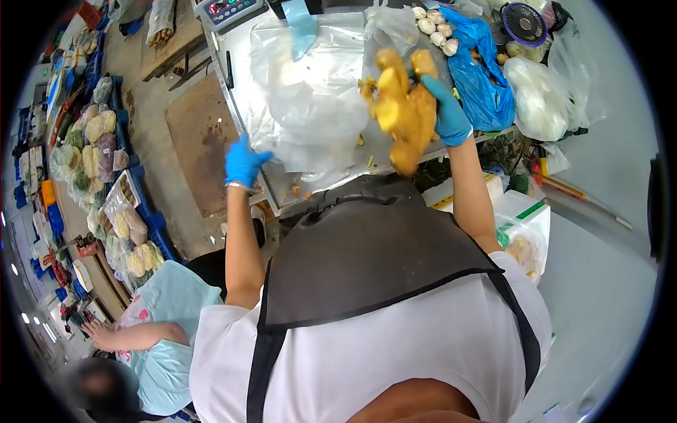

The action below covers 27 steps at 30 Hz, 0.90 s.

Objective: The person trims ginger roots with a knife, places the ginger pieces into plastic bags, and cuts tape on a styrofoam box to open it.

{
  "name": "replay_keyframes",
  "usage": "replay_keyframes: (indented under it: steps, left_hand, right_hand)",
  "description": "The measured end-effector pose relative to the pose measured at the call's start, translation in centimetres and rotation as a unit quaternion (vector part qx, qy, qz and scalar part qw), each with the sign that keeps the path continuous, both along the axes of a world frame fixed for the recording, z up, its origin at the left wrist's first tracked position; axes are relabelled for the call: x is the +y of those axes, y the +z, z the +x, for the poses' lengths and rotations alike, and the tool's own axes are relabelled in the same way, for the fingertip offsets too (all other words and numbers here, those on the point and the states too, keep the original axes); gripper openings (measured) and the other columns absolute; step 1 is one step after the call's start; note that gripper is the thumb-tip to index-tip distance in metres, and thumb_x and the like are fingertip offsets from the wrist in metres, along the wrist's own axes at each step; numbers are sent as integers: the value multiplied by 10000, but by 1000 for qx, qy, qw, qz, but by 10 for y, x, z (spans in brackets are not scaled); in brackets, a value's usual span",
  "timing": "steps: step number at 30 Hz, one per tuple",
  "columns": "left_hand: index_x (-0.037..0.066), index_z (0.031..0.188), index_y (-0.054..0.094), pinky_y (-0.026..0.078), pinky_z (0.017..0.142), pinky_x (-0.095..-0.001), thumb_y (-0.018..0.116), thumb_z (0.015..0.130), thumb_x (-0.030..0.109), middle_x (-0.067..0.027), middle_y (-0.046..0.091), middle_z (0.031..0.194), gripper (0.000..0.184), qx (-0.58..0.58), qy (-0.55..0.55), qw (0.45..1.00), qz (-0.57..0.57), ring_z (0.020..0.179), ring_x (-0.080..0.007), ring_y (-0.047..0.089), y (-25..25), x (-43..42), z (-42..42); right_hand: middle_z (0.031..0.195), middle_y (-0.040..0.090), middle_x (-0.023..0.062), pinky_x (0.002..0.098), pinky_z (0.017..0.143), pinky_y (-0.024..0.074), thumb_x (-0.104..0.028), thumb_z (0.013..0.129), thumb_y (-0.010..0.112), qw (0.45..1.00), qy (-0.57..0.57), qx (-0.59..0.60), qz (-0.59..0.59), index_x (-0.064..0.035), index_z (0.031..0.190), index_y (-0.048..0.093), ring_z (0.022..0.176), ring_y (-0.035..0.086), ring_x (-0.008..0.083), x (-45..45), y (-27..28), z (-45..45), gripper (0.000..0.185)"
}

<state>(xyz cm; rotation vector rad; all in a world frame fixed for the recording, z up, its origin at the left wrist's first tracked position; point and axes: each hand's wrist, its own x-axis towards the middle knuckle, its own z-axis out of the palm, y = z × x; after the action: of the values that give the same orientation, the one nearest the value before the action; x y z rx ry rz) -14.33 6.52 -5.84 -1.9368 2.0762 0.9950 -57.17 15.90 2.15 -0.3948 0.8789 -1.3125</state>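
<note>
A large, knobbly piece of ginger (405,116) with pale yellow cut faces hangs over the right part of the table, slightly blurred. My right hand (449,116), in a blue-green glove, grips it from its right side, and some of the fingers are hidden behind it. At the table's left edge is my left hand (245,162) in a blue glove, fingers apart and holding nothing. Between the two hands lie clear plastic bags (314,106) spread over the table top. Small ginger scraps (360,140) lie below the ginger.
Garlic bulbs (435,29), a blue plastic bag (483,77) and a small fan (523,25) crowd the back right. A digital scale (229,10) stands at the back left, near a black pen (229,69). Another person (159,310) is at lower left, beside bagged vegetables (92,151).
</note>
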Motion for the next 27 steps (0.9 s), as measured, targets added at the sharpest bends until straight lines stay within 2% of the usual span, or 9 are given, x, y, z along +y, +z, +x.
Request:
replay_keyframes:
  steps: [2, 6, 9, 11, 13, 18, 20, 25, 27]
  left_hand:
    - [-8, 1312, 533, 488, 944, -417, 846, 698, 298, -231, 579, 1271, 754, 55, 63, 951, -297, 1134, -353, 591, 32, -1, -1]
    - [45, 1400, 463, 406, 1041, -453, 840, 698, 392, -228, 476, 1391, 870, 185, 57, 908, -373, 1263, -364, 486, 104, -21, -111]
    - [76, 1518, 194, 344, 1037, -588, 879, 601, 463, -225, 226, 1549, 1209, -88, 13, 964, -252, 1302, -411, 427, 49, -40, -140]
    - [64, 1499, 253, 445, 989, -499, 815, 723, 349, -273, 490, 1365, 999, -90, 43, 988, -120, 1209, -408, 530, 3, -49, -112]
    - [42, 1245, 595, 524, 848, -455, 600, 867, 168, -270, 641, 1127, 399, -47, -18, 989, -137, 971, -395, 652, -66, -53, -63]
    - [5, 1122, 651, 521, 650, -301, 576, 844, 72, -121, 702, 847, 296, 315, 217, 922, 50, 712, -188, 660, -15, -12, -62]
    - [-13, 1102, 655, 494, 620, -262, 586, 846, 65, -92, 695, 843, 277, 359, 223, 903, 83, 686, -138, 631, 17, -5, -66]
    - [22, 1136, 667, 447, 616, -221, 541, 884, 97, -32, 612, 748, 292, 505, 263, 821, 43, 634, -93, 558, 124, 16, -61]
    - [29, 1173, 660, 410, 596, -203, 515, 901, 102, -30, 594, 774, 316, 487, 249, 837, -16, 612, -74, 518, 169, 34, -61]
  right_hand:
    - [1128, 645, 60, 282, 893, 497, -236, 927, 633, 997, -58, 40, -25, -17, 1238, 575, 1032, 624, 149, -14, -1, -1, 385]
    - [1120, 646, 37, 272, 871, 498, -241, 907, 676, 981, -66, 176, -36, -29, 1234, 584, 1011, 624, 129, -38, -3, 11, 401]
    - [1143, 632, 31, 292, 898, 494, -202, 892, 701, 983, -46, 177, -26, -33, 1252, 568, 1037, 615, 132, -44, -7, 21, 419]
    - [1168, 619, 30, 303, 913, 493, -165, 894, 699, 985, -69, 154, -25, -37, 1258, 558, 1058, 608, 140, -37, 3, 30, 411]
    - [1138, 628, 24, 281, 878, 497, -193, 890, 704, 987, -90, 134, -26, -35, 1244, 572, 1024, 614, 124, -30, 4, 32, 409]
    - [1123, 633, 23, 275, 876, 502, -160, 868, 731, 987, -119, 83, -64, -28, 1228, 571, 1013, 616, 124, -21, 16, 64, 416]
    - [1150, 641, 53, 289, 914, 500, -158, 834, 760, 964, -8, 233, -124, -29, 1287, 545, 1030, 616, 141, -26, 22, 75, 519]
    - [1196, 652, 114, 344, 894, 514, -293, 741, 744, 704, 366, 533, -294, -249, 1426, 470, 985, 664, 274, -38, 4, 114, 738]
    - [1062, 688, 148, 401, 830, 521, -364, 724, 739, 556, 541, 588, -227, -154, 1316, 563, 928, 658, 355, -40, -7, 136, 652]
